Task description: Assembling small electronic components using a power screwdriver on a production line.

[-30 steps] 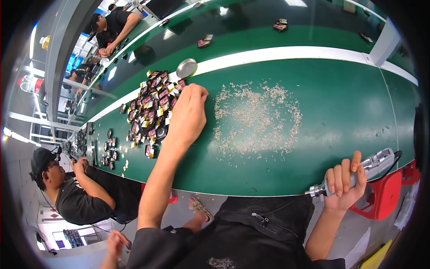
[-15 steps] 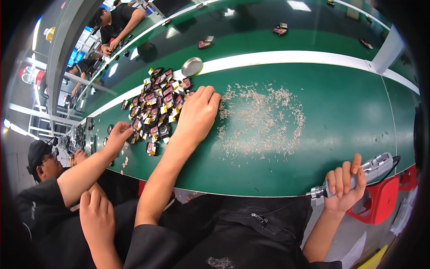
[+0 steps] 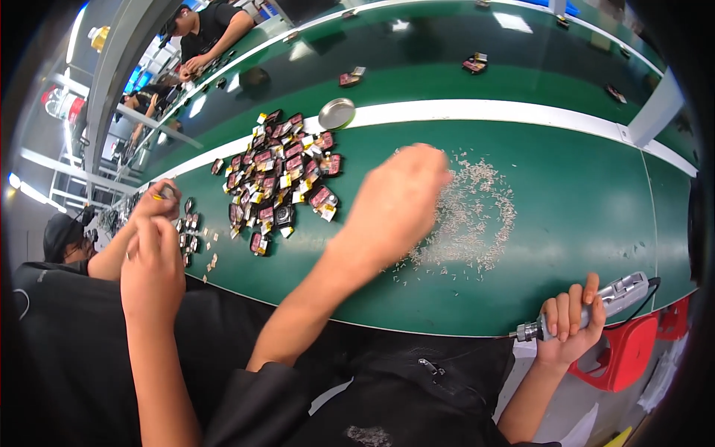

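Screwdriver (image 3: 627, 293) sits gripped in right hand (image 3: 570, 319), apart from heaped modules (image 3: 264, 158). Left hand (image 3: 406, 190) curls, contents hidden, over loose screws (image 3: 480, 223); many appear unused.

Tabletop (image 3: 585, 223) lies free right of scattered bits (image 3: 480, 216); piled parts (image 3: 293, 150) block its left.

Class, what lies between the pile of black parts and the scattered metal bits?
The head view shows green table, with the left hand over it, between the black parts and metal bits.
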A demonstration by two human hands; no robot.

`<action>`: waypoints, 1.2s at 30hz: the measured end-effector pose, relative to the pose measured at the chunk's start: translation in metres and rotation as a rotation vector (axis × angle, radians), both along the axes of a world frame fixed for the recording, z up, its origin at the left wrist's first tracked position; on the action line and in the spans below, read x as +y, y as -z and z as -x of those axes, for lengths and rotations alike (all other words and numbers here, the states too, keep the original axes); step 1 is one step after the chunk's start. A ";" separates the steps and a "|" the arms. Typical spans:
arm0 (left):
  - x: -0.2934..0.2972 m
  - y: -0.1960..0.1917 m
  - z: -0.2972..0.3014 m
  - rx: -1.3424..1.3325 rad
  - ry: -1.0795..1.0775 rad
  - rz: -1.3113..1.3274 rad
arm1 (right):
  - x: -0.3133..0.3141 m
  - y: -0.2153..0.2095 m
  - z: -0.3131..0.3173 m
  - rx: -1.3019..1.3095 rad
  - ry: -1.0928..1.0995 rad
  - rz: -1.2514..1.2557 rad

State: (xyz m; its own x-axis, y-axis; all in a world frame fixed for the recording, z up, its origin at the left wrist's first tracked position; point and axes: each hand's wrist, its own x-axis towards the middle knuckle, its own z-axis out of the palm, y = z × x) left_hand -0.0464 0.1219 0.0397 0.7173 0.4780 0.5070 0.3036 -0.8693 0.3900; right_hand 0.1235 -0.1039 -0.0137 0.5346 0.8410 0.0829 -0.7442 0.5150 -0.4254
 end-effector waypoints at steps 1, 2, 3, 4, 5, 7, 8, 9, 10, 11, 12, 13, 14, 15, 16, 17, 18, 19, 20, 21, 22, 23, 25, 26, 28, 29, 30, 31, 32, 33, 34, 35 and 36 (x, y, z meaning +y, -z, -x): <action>-0.005 0.009 -0.015 -0.057 0.097 0.082 | -0.002 0.002 -0.001 -0.002 0.057 0.029; -0.022 -0.015 -0.014 -0.043 0.105 0.093 | -0.007 -0.008 0.001 0.011 0.066 -0.021; -0.030 -0.015 -0.016 -0.129 0.134 0.152 | -0.004 -0.009 0.003 0.039 0.083 -0.037; -0.040 -0.013 -0.018 -0.217 0.167 0.217 | -0.002 -0.009 0.004 0.031 0.083 -0.029; -0.052 -0.011 -0.020 -0.241 0.201 0.251 | 0.001 -0.012 0.005 0.022 0.108 -0.020; -0.078 -0.001 -0.013 -0.341 0.143 0.516 | 0.006 -0.018 0.002 0.014 0.154 -0.046; -0.087 0.007 -0.007 -0.350 0.180 0.553 | 0.011 -0.022 0.003 0.014 0.158 -0.087; -0.097 0.016 -0.002 -0.442 0.187 0.758 | 0.015 -0.031 0.003 0.016 0.170 -0.126; -0.106 0.023 0.003 -0.523 0.169 0.964 | 0.018 -0.042 0.004 0.028 0.166 -0.162; -0.114 0.025 0.005 -0.580 0.185 1.092 | 0.021 -0.051 0.007 0.020 0.182 -0.184; -0.122 0.026 0.004 -0.630 0.214 1.229 | 0.017 -0.061 0.008 0.005 0.215 -0.204; -0.123 0.030 0.004 -0.638 0.269 1.247 | 0.019 -0.064 0.009 0.002 0.229 -0.180; -0.128 0.032 0.002 -0.633 0.271 1.271 | 0.020 -0.065 0.010 -0.011 0.219 -0.214; -0.129 0.033 0.000 -0.659 0.313 1.328 | 0.023 -0.064 0.011 -0.023 0.203 -0.260; -0.130 0.035 -0.001 -0.686 0.355 1.382 | 0.024 -0.063 0.012 -0.022 0.209 -0.251; -0.131 0.036 -0.002 -0.693 0.383 1.391 | 0.024 -0.062 0.013 -0.033 0.209 -0.241; -0.133 0.036 -0.003 -0.690 0.378 1.395 | 0.025 -0.061 0.014 -0.042 0.202 -0.233; -0.134 0.033 -0.003 -0.675 0.370 1.398 | 0.025 -0.060 0.015 -0.040 0.195 -0.236; -0.134 0.032 -0.003 -0.661 0.364 1.400 | 0.026 -0.059 0.016 -0.037 0.196 -0.235; -0.135 0.032 -0.002 -0.659 0.362 1.402 | 0.027 -0.058 0.018 -0.036 0.205 -0.232; -0.135 0.033 -0.001 -0.671 0.377 1.399 | 0.027 -0.058 0.019 -0.036 0.213 -0.231; -0.135 0.033 0.000 -0.683 0.393 1.396 | 0.027 -0.058 0.019 -0.034 0.214 -0.229; -0.135 0.035 0.000 -0.688 0.406 1.398 | 0.027 -0.056 0.020 -0.041 0.203 -0.248; -0.135 0.036 0.001 -0.694 0.420 1.400 | 0.027 -0.055 0.020 -0.040 0.201 -0.247; -0.134 0.037 0.001 -0.691 0.429 1.388 | 0.027 -0.056 0.020 -0.025 0.209 -0.245; -0.133 0.037 0.002 -0.687 0.441 1.379 | 0.027 -0.056 0.020 -0.022 0.207 -0.246; -0.132 0.037 0.002 -0.687 0.436 1.377 | 0.028 -0.056 0.021 -0.010 0.209 -0.251; -0.131 0.037 0.002 -0.692 0.456 1.382 | 0.029 -0.056 0.021 0.003 0.211 -0.256; -0.131 0.037 0.002 -0.696 0.475 1.388 | 0.029 -0.056 0.021 0.007 0.208 -0.257; -0.131 0.038 0.002 -0.696 0.471 1.385 | 0.029 -0.056 0.022 0.019 0.217 -0.259; -0.131 0.038 0.002 -0.695 0.482 1.385 | 0.029 -0.056 0.022 0.031 0.226 -0.261; -0.131 0.039 0.002 -0.695 0.493 1.385 | 0.028 -0.056 0.023 0.034 0.224 -0.262; -0.131 0.038 0.002 -0.694 0.490 1.381 | 0.028 -0.057 0.023 0.030 0.235 -0.249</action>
State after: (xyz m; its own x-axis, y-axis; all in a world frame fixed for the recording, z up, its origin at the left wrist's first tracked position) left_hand -0.0485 -0.0092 0.0013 0.7578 0.6265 0.1824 -0.4410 0.2857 0.8508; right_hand 0.1005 -0.0757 0.0430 0.7165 0.6505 0.2518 -0.6033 0.7591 -0.2446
